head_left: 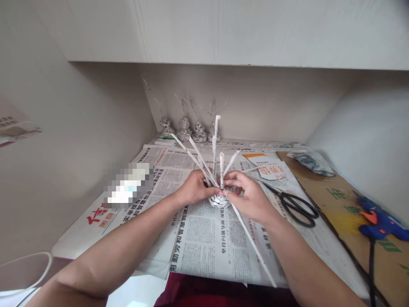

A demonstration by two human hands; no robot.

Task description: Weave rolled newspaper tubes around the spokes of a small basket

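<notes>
Between my two hands is a small round basket woven from rolled newspaper strips [220, 201]. Several paper tubes [214, 151] fan upward from it, and one long tube [254, 247] slants down toward the table's front edge. My left hand [197, 186] grips the weave's left side, thumb near the rim and fingers behind the tubes. On the right side, my right hand [246, 192] pinches the rim with thumb and fingers. The far side of the weave is hidden by my hands.
Newspaper sheets [204, 243] cover the table. Black scissors [297, 209] and a printed card [270, 168] lie to the right. Beyond them, a blue glue gun [383, 226] rests on cardboard [332, 196]. Several woven paper gourd shapes [184, 129] stand at the back beneath an overhanging panel [236, 38].
</notes>
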